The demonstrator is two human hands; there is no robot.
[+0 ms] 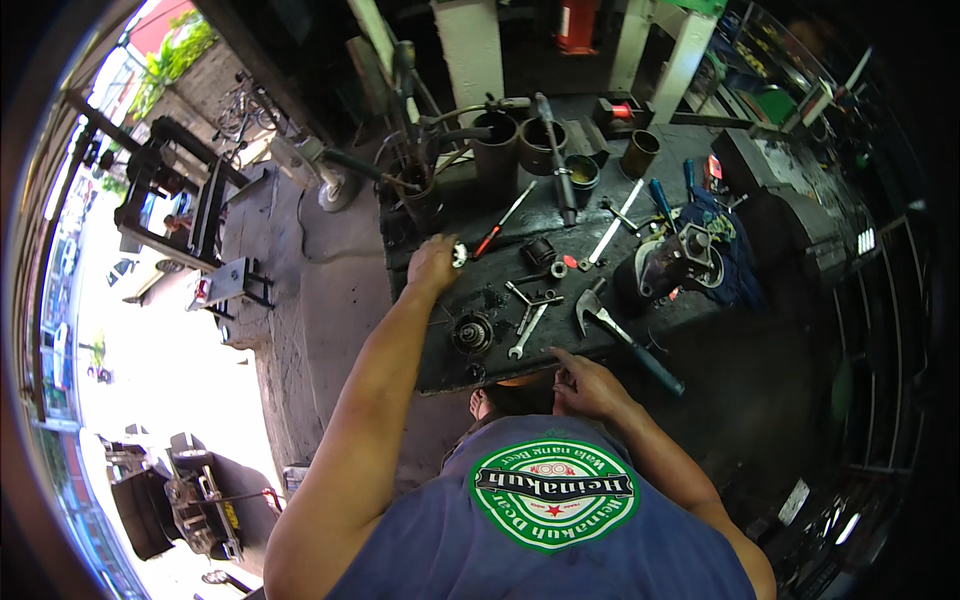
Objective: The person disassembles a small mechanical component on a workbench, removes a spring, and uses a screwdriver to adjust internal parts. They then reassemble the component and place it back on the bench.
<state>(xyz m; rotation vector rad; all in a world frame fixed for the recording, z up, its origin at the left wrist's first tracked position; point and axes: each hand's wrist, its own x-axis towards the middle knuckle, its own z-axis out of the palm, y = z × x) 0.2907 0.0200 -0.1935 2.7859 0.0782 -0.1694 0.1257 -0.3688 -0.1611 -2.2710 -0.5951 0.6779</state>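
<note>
Flanking the bench corner [438, 372], left hand [433, 264] grips a pale part [459, 255]; right hand [590, 386], half-open, looks empty.

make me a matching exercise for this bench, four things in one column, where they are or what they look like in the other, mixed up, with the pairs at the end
1. left hand
2. right hand
3. screwdriver
4. hammer

A. red on its handle
B. by the near edge of the bench, holding nothing visible
C. dark blue-green grip, metal head
D. small pale part at its fingertips

Pairs: 1-D, 2-B, 3-A, 4-C
</note>
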